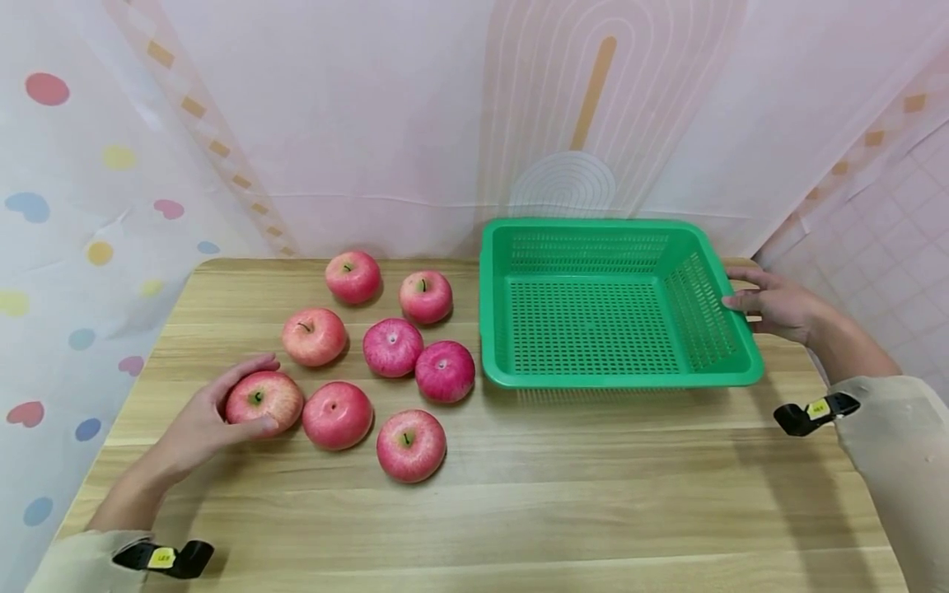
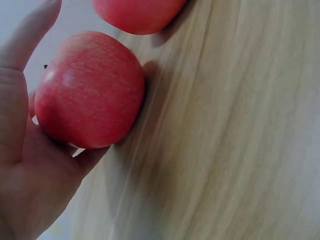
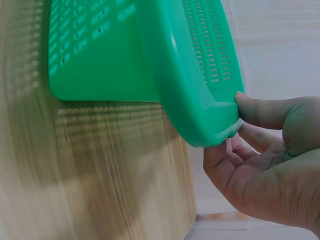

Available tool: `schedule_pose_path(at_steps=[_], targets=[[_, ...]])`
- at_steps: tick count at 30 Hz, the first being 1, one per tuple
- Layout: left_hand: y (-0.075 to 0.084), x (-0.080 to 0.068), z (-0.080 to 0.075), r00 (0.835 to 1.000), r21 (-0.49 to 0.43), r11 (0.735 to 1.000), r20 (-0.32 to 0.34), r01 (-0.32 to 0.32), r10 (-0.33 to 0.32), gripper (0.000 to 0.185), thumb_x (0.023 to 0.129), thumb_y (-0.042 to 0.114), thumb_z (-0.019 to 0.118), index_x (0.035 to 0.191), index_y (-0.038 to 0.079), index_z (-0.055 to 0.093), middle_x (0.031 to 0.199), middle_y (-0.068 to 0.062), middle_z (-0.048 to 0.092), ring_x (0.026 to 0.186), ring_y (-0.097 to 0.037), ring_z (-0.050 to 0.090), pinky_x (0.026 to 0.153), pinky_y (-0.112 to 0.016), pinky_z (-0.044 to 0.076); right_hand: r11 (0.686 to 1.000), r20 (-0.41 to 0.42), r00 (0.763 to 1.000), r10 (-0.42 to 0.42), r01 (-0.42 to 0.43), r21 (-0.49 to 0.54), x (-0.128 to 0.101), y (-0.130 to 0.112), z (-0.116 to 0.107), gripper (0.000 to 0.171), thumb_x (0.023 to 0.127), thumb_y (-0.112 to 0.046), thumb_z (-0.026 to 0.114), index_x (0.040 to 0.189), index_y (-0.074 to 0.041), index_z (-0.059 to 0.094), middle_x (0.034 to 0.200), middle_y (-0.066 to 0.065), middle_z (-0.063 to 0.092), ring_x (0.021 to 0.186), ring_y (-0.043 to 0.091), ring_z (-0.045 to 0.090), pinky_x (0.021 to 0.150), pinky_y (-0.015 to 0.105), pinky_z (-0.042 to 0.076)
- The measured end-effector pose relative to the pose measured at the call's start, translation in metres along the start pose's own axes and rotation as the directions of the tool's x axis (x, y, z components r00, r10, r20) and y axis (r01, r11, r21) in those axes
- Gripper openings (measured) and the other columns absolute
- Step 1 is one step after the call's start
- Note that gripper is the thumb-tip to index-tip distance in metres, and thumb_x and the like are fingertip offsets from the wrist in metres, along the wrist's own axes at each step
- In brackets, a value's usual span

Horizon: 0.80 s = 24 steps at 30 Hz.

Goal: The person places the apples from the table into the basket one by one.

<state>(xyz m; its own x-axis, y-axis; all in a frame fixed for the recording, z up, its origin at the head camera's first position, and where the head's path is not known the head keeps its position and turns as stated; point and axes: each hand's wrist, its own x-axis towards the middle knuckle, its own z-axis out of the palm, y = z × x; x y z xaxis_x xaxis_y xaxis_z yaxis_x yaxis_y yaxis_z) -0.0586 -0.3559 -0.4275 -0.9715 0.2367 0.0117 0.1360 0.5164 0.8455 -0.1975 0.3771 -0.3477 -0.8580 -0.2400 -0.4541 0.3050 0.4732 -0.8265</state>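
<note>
My left hand (image 1: 203,424) is wrapped about a red apple (image 1: 259,405) at the left of the group, thumb along its near side and fingers on its far side. In the left wrist view this apple (image 2: 92,92) sits low against the wooden table. At the right, my right hand (image 1: 789,309) pinches the rim of a green plastic basket (image 1: 619,381). The right wrist view has the thumb on top of the rim and fingers curled beneath it. Bare slotted mesh shows inside the basket. A second apple (image 1: 337,415) lies right beside the gripped one.
Several more apples lie left of the basket, among them a dark pink one (image 1: 445,371), one at the back (image 1: 352,277) and one nearest the front (image 1: 411,445). A patterned cloth (image 1: 400,123) hangs behind the wooden table (image 1: 578,494).
</note>
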Motion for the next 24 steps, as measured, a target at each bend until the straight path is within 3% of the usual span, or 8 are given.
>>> schedule_pose_path(at_steps=[8,14,18,24], targets=[[-0.006,0.001,0.005,0.999,0.062,0.998,-0.029,-0.014,0.016,0.089,0.079,0.003,0.086,0.155,0.008,0.04,0.146,0.007,0.05,0.12,0.009,0.047,0.091,-0.005,0.037,1.0,-0.002,1.0,0.006,-0.006,0.003,0.0,0.0,-0.001,0.061,0.109,-0.014,0.048,0.158,-0.003,0.014,0.101,-0.01,0.064,0.093,0.007,0.064,0.082,0.03,0.055],[-0.01,0.0,0.007,0.998,0.083,0.996,-0.054,-0.018,0.022,0.083,0.079,0.005,0.087,0.151,0.008,0.046,0.138,0.013,0.053,0.116,0.007,0.05,0.09,-0.006,0.039,1.0,0.004,1.0,-0.003,0.003,-0.004,0.0,-0.001,-0.001,0.062,0.109,-0.013,0.048,0.159,-0.002,0.012,0.1,-0.01,0.064,0.093,0.007,0.064,0.082,0.03,0.055],[-0.01,0.0,0.008,0.997,0.079,0.996,-0.063,-0.028,0.033,0.08,0.079,0.003,0.087,0.149,0.006,0.048,0.135,0.016,0.054,0.115,0.006,0.051,0.09,-0.007,0.04,1.0,-0.001,1.0,-0.002,0.002,0.004,0.0,-0.001,-0.001,0.057,0.109,-0.013,0.047,0.158,-0.007,0.018,0.099,-0.01,0.064,0.092,0.007,0.064,0.081,0.03,0.055],[-0.009,0.001,0.011,0.995,0.106,0.993,-0.08,-0.05,0.058,0.074,0.08,0.002,0.085,0.145,0.005,0.052,0.132,0.019,0.054,0.114,0.006,0.051,0.089,-0.007,0.04,1.0,0.009,1.0,-0.008,0.008,-0.001,-0.001,0.0,0.0,0.061,0.109,-0.013,0.047,0.159,-0.002,0.013,0.101,-0.01,0.063,0.093,0.007,0.063,0.082,0.03,0.055]])
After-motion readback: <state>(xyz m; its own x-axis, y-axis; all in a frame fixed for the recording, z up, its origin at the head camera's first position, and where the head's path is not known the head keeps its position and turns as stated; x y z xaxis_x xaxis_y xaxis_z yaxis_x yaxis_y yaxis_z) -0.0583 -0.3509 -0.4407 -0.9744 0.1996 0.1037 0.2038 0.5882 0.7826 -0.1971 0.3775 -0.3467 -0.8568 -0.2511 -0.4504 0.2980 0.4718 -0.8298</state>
